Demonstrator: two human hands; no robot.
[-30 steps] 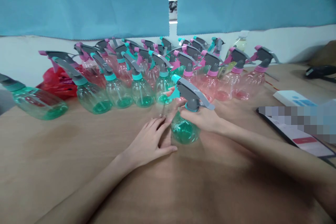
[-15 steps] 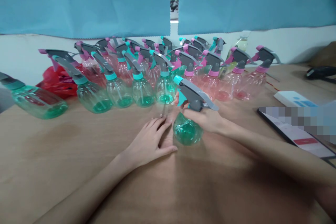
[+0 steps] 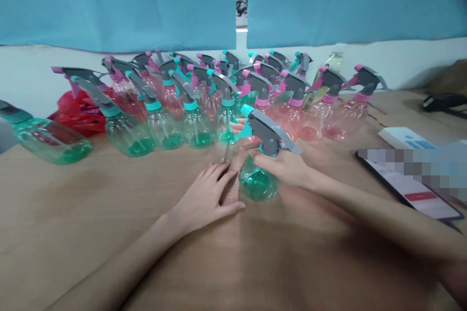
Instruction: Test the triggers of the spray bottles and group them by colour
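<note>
A green spray bottle point(image 3: 258, 182) with a grey and teal trigger head stands upright near the middle of the wooden table. My right hand point(image 3: 288, 165) is at its neck from the right, thumb across the near side; some fingers stretch out behind the trigger, partly hidden by the bottle. My left hand point(image 3: 209, 194) lies flat on the table just left of that bottle, fingers spread, holding nothing. Behind both hands stands a front row of green bottles point(image 3: 199, 131) and pink bottles point(image 3: 323, 112), with several more behind them.
A red plastic bag point(image 3: 78, 112) lies behind the left bottles. On the right are a tablet-like device point(image 3: 419, 194), partly blurred out, a white box point(image 3: 403, 137) and a black object point(image 3: 443, 102). Blue curtains point(image 3: 120, 5) hang at the back.
The fingers of my right hand have stretched out from the trigger, further left behind it. The bottle's head now sits slightly more upright. My left hand has stayed in place.
</note>
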